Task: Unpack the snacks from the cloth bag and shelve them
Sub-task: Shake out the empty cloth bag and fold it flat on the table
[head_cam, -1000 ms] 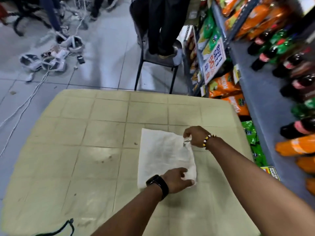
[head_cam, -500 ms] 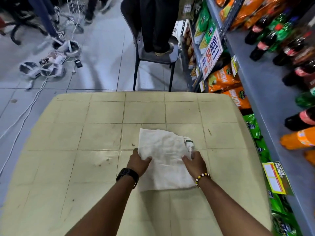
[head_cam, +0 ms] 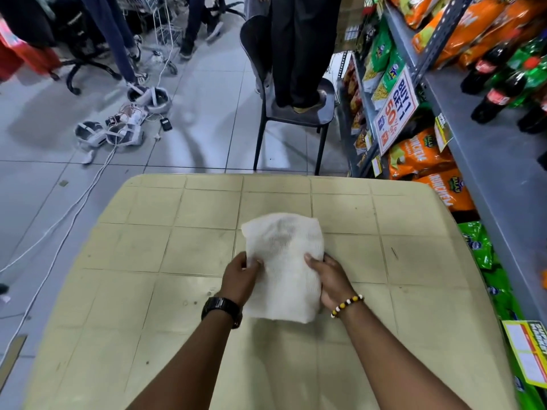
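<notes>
Squarely between both hands lies the cloth bag on the table. The left hand pinches its left edge, and the right hand grips its right edge.

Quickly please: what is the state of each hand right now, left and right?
Left hand: closed, thumb on top, holding the left edge of the cloth bag.
Right hand: closed, holding the right edge of the same bag.

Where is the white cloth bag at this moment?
In the head view, the cloth bag rests at the middle of the table, held between the left hand and the right hand.
</notes>
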A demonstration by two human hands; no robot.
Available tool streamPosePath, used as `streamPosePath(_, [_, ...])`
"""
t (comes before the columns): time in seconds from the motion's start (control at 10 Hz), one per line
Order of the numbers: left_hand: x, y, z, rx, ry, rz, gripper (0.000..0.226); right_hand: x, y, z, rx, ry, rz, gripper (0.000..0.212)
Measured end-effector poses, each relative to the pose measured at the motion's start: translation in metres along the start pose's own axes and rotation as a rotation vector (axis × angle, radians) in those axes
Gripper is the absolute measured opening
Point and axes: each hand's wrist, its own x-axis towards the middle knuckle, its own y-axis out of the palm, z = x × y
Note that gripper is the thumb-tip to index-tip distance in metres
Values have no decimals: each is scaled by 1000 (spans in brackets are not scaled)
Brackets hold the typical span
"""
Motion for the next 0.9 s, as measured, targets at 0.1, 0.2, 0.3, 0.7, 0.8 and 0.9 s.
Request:
streamPosePath(0.1, [27, -17, -29, 118, 157, -87, 15, 27, 31, 31, -78, -80, 12, 27])
streamPosePath(0.2, [63, -24, -42, 303, 268, -171, 27, 60, 53, 42, -516, -172, -188, 25])
streamPosePath(0.3, [92, -28, -29, 614, 180, 6, 71, 81, 55, 31, -1082, -138, -345, 66])
streamPosePath(0.7, [138, -31, 36, 1249, 323, 286, 71, 117, 41, -42, -1864, -373, -162, 72])
streamPosePath(0.8, [140, -32, 40, 1268, 308, 304, 75, 119, 44, -40, -1814, -318, -130, 71])
streamPosePath(0.9, [136, -25, 22, 1170, 333, 216, 81, 106, 66, -16, -1514, -460, -161, 65])
